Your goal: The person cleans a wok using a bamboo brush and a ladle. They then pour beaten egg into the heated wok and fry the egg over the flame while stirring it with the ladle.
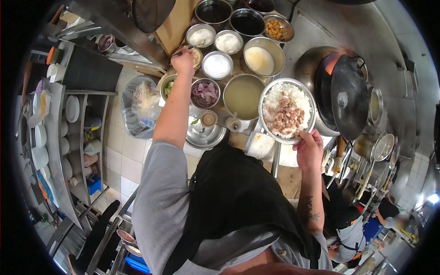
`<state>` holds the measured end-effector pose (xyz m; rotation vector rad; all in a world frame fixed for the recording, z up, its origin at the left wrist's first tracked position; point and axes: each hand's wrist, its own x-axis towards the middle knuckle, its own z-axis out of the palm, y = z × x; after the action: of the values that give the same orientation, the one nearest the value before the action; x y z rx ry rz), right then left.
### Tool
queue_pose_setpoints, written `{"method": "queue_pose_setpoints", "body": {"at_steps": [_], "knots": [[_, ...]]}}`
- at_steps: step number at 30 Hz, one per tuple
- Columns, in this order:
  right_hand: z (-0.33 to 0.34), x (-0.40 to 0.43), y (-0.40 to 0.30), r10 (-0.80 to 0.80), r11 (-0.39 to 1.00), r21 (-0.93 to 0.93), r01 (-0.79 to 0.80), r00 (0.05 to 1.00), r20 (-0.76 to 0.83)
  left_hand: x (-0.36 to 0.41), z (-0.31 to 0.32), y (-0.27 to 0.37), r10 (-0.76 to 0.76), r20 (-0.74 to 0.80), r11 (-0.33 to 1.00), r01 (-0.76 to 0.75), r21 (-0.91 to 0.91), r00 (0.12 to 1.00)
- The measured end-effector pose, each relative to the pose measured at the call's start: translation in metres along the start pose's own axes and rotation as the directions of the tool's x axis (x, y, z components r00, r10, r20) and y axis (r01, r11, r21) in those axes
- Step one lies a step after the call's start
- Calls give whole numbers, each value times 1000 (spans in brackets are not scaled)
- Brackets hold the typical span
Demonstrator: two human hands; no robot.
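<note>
My right hand (pixel 309 147) grips the near rim of a steel bowl (pixel 263 128) that holds white rice (pixel 276 94) topped with diced meat (pixel 288 118). Stretched out to the far left, my left hand (pixel 183 61) holds a dark-handled utensil (pixel 177 53) over a small bowl of pale yellowish food (pixel 197 58); the utensil's working end is hard to make out. Around that hand stand bowls of white powder or paste (pixel 201 37), a bowl of white granules (pixel 217 65), sliced red onion (pixel 205 92) and green vegetable pieces (pixel 167 88).
Right of the rice bowl, a black wok (pixel 350 98) stands tilted by an orange flame (pixel 331 65). A pot of cloudy liquid (pixel 243 96) is left of it. A lined bin (pixel 141 106) and shelves with dishes (pixel 72 108) stand left; another person (pixel 350 237) is at lower right.
</note>
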<state>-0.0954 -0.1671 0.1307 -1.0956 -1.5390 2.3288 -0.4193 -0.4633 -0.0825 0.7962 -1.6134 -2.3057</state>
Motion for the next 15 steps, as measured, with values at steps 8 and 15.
{"method": "queue_pose_setpoints", "body": {"at_steps": [8,15], "knots": [[26,25,4,31,998,-63,-26,996,84,2,-1,8,-267,-99,953,247,-178,959],[49,72,16,8,996,-87,4,990,141,-18,-13,42,-72,-44,995,69,-73,996]]}}
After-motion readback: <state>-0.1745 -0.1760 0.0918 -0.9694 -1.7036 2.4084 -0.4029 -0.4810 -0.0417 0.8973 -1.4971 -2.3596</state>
